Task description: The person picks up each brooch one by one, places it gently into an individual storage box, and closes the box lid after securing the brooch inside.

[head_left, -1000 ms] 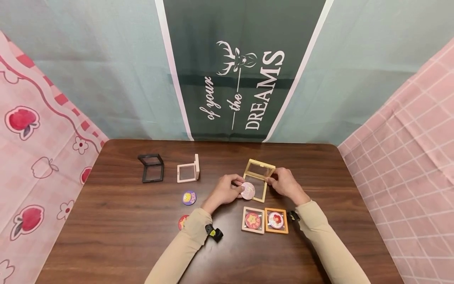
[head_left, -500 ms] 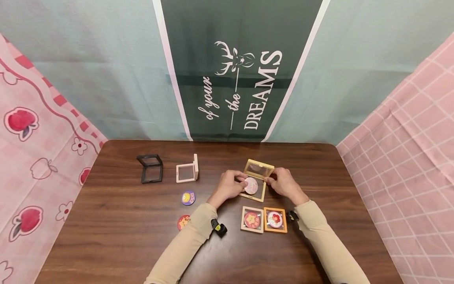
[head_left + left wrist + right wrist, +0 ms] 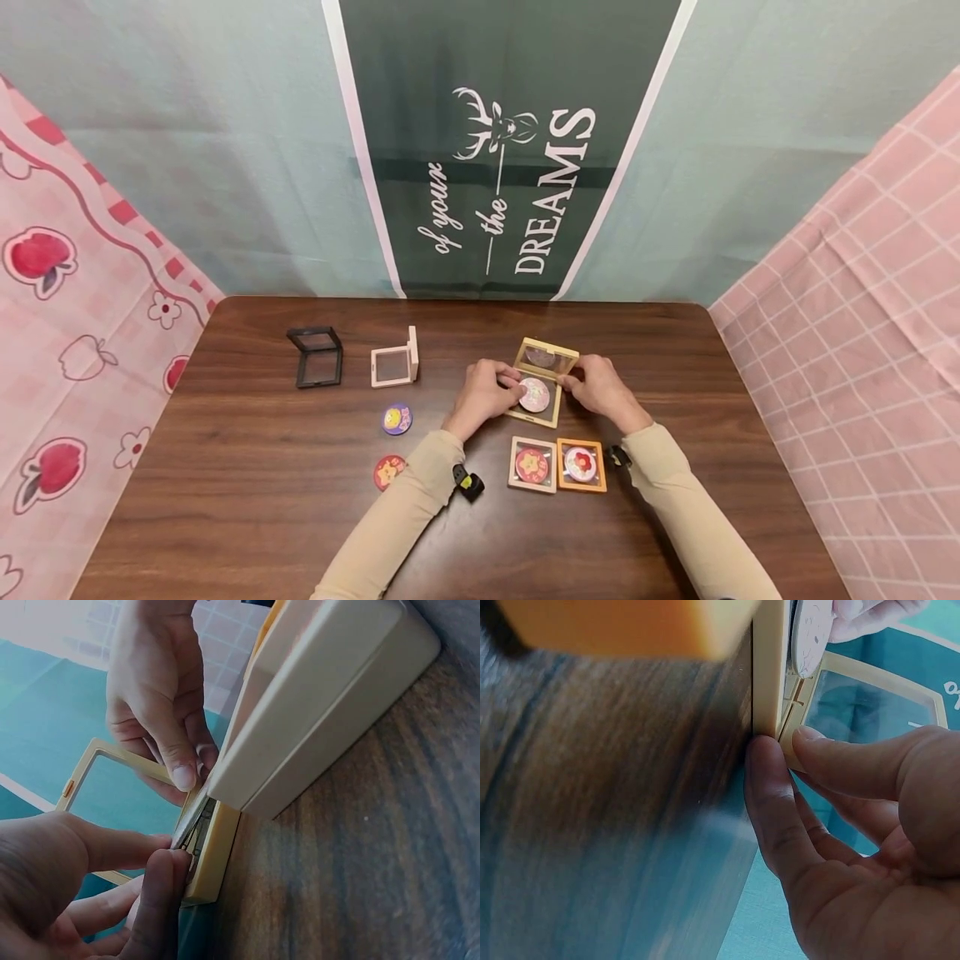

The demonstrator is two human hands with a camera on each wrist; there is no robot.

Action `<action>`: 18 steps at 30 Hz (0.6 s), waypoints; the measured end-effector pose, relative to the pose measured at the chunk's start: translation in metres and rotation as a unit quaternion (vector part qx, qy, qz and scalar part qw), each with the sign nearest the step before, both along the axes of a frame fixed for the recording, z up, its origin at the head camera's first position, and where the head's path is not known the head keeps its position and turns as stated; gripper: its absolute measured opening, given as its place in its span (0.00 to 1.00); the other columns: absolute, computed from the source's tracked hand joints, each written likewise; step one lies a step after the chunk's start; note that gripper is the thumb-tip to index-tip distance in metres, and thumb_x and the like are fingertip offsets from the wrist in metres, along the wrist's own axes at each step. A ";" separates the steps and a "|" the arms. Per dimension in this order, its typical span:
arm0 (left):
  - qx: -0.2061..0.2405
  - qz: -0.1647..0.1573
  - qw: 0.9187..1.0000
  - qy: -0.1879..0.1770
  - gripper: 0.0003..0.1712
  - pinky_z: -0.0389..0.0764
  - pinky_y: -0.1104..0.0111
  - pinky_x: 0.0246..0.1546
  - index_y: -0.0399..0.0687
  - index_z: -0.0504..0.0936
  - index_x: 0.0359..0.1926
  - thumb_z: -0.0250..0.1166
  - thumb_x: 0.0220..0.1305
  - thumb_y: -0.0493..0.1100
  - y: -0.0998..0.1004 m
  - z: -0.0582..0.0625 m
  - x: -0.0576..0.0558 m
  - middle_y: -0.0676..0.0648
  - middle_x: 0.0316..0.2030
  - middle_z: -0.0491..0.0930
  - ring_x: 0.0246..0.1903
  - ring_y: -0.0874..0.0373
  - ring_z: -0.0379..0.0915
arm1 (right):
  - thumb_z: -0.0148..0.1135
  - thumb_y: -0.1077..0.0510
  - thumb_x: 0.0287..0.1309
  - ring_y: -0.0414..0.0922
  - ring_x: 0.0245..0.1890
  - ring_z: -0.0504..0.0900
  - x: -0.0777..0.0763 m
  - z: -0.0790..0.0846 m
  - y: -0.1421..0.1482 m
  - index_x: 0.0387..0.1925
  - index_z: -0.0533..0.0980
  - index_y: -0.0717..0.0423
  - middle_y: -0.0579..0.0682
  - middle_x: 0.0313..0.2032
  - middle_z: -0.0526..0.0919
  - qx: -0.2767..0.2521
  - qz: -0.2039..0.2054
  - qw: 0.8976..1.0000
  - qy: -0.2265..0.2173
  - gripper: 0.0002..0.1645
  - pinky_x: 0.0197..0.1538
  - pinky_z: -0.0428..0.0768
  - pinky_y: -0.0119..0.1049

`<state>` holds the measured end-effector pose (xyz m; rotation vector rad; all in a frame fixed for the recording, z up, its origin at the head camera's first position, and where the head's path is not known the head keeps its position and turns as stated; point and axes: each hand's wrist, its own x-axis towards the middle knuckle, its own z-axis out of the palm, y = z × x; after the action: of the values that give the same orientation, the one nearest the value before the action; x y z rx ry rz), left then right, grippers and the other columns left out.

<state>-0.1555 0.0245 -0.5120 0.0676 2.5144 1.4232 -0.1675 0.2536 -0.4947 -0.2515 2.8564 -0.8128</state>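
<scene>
A pale pink round pin badge (image 3: 536, 397) is pinched between the thumb and fingers of my left hand (image 3: 482, 396). It sits tilted over the lower half of a yellow hinged display frame (image 3: 557, 407), whose clear-film lid stands raised at the back. In the left wrist view the metal pin on the badge's back (image 3: 196, 829) shows close to the frame. My right hand (image 3: 602, 392) grips the frame at its right hinge corner; in the right wrist view thumb and finger hold the yellow edge (image 3: 769, 697) there.
Nearer me lie a beige frame (image 3: 512, 475) with a red star badge and an orange frame (image 3: 602, 477) with a flower badge. Leftward stand an open black frame (image 3: 300, 372) and an open pale pink frame (image 3: 392, 383), with a purple badge (image 3: 397, 419) and a red badge (image 3: 387, 472) nearer.
My left hand has carried the badge slightly rightward and farther back, from the frame's left edge to over its lower half. The right hand has kept its grip at the hinge corner.
</scene>
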 end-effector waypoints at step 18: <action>0.001 0.017 1.000 0.014 0.11 0.84 0.67 0.41 0.46 0.91 0.42 0.80 0.60 0.43 0.005 -0.001 0.002 0.53 0.31 0.90 0.35 0.62 0.85 | 0.70 0.61 0.69 0.47 0.37 0.82 0.000 0.000 0.002 0.39 0.86 0.60 0.53 0.35 0.88 -0.008 0.001 1.000 -0.016 0.05 0.47 0.83 0.49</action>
<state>-0.1538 0.0290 -0.5133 0.0454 2.5489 1.4481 -0.1677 0.2556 -0.4952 -0.2410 2.8207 -0.8321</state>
